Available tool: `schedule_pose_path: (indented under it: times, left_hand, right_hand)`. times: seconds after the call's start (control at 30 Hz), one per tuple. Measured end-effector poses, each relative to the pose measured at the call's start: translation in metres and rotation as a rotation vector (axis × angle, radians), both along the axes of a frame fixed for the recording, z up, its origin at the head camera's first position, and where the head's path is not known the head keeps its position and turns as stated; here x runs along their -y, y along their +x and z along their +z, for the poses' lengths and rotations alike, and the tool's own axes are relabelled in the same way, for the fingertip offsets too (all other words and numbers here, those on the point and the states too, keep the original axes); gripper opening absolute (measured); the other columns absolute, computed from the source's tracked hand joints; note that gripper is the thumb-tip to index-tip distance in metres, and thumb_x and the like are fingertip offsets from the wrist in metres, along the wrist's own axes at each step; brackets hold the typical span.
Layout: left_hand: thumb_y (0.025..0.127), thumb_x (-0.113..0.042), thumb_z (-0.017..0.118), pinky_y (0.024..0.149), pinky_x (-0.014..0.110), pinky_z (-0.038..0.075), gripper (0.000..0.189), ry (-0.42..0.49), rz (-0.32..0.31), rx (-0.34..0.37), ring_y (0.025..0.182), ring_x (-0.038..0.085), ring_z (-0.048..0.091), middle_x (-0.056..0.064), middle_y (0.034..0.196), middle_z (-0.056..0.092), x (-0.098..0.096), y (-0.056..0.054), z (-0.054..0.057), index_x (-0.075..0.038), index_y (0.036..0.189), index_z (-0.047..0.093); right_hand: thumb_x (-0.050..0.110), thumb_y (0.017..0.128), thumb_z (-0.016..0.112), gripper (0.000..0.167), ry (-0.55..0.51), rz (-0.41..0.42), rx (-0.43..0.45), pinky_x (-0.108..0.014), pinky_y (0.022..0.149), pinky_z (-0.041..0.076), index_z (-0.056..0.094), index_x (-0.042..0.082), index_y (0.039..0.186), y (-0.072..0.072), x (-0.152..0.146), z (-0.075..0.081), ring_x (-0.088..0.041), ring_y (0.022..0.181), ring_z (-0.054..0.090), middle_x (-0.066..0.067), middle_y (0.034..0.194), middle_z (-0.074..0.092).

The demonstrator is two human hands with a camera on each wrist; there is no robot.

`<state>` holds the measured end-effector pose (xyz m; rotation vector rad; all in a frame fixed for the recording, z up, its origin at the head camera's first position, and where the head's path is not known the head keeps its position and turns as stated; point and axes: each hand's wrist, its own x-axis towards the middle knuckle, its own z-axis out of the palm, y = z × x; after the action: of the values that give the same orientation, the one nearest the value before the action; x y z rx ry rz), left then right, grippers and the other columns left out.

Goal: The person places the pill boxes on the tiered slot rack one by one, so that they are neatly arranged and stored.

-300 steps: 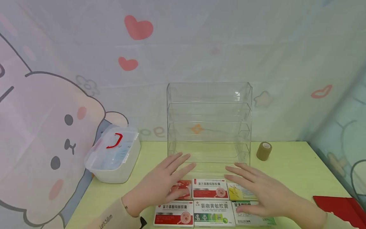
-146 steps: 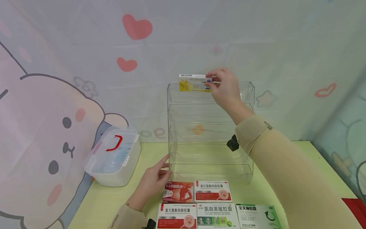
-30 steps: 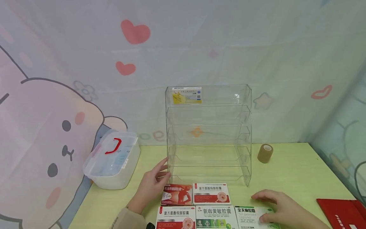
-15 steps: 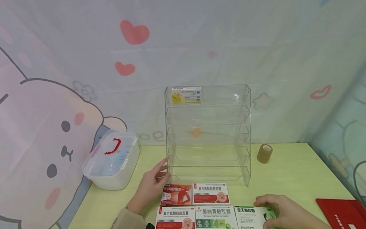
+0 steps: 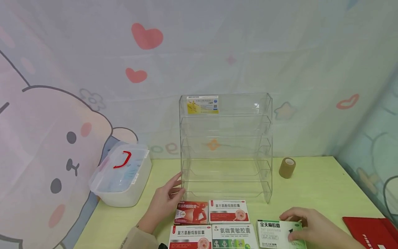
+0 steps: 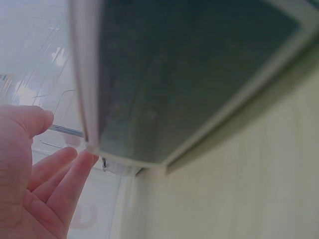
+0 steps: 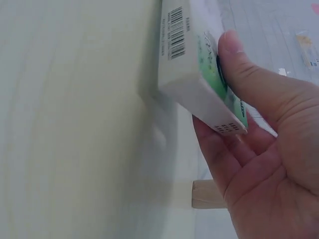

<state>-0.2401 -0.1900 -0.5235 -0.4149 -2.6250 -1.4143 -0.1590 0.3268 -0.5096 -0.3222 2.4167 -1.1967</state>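
Note:
My right hand [image 5: 311,226] pinches a white-and-green medicine box [image 5: 273,234] at its right end. In the right wrist view the thumb lies on the printed face of this box [image 7: 199,74] and the fingers are underneath; it is tilted, with a shadow beside it. My left hand [image 5: 163,204] holds the lower left side of a clear tiered display rack [image 5: 227,186], thumb at the front edge. In the left wrist view the fingertips of this hand [image 6: 45,174] are right at the rack's edge. A yellow-and-white medicine box [image 5: 202,105] stands at the left of the top tier.
In front of the rack lie a red medicine box [image 5: 191,212], two red-and-white boxes, one at the back [image 5: 229,211] and one in front [image 5: 190,237], and a white-green one [image 5: 234,237]. A lidded plastic bin [image 5: 122,176], a brown bandage roll [image 5: 287,168] and a red pouch [image 5: 370,230] flank them.
Over ten seconds, the yellow-and-white box has gone from the table into the top tier. In the last second, my right hand has gripped the white-and-green box and shifted it slightly right, away from its neighbour.

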Motion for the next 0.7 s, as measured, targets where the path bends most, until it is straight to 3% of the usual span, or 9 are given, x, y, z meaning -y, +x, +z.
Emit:
schedule_pose_path:
  times: [0.07, 0.2, 0.37, 0.53, 0.7]
  left_hand:
    - [0.107, -0.02, 0.075, 0.097, 0.035, 0.069, 0.066, 0.001, 0.0, -0.001, 0.119, 0.026, 0.081, 0.014, 0.144, 0.075, 0.001, 0.0, 0.0, -0.038, 0.165, 0.05]
    - [0.107, -0.02, 0.075, 0.097, 0.035, 0.069, 0.066, 0.003, -0.001, 0.002, 0.12, 0.027, 0.081, 0.015, 0.144, 0.075, 0.001, 0.0, 0.002, -0.037, 0.165, 0.05]
    - [0.107, -0.021, 0.075, 0.097, 0.036, 0.069, 0.065, -0.001, 0.001, -0.006, 0.119, 0.027, 0.081, 0.016, 0.144, 0.075, 0.002, 0.0, 0.003, -0.034, 0.166, 0.051]
    - [0.106, -0.021, 0.075, 0.097, 0.037, 0.069, 0.065, -0.001, 0.002, -0.007, 0.118, 0.028, 0.081, 0.015, 0.143, 0.075, 0.001, 0.001, 0.003, -0.034, 0.165, 0.051]
    - [0.106, -0.023, 0.075, 0.098, 0.038, 0.069, 0.065, -0.011, 0.009, 0.005, 0.119, 0.027, 0.081, 0.013, 0.143, 0.075, -0.001, 0.001, 0.003, -0.033, 0.166, 0.05]
  right_hand:
    - [0.033, 0.089, 0.092, 0.051, 0.019, -0.014, 0.004, -0.022, 0.086, 0.065, 0.075, 0.017, 0.134, -0.002, 0.0, 0.004, -0.024, 0.11, 0.065, -0.005, 0.132, 0.075]
    - [0.036, 0.091, 0.089, 0.042, 0.052, 0.027, -0.078, -0.02, 0.087, 0.062, 0.078, 0.021, 0.129, -0.007, -0.002, 0.011, -0.011, 0.103, 0.066, -0.001, 0.129, 0.078]
    - [0.028, 0.094, 0.087, 0.03, 0.043, 0.058, -0.288, -0.018, 0.078, 0.059, 0.08, 0.021, 0.123, -0.013, 0.0, 0.022, 0.003, 0.095, 0.064, -0.001, 0.123, 0.08]
    - [0.019, 0.092, 0.089, 0.028, 0.021, 0.018, -0.478, -0.018, 0.076, 0.062, 0.079, 0.017, 0.118, -0.018, 0.009, 0.037, 0.004, 0.092, 0.067, 0.0, 0.116, 0.081]
    - [0.015, 0.087, 0.093, 0.031, 0.034, -0.041, -0.632, -0.014, 0.079, 0.06, 0.081, 0.021, 0.115, -0.024, 0.019, 0.056, 0.006, 0.091, 0.069, 0.008, 0.112, 0.082]
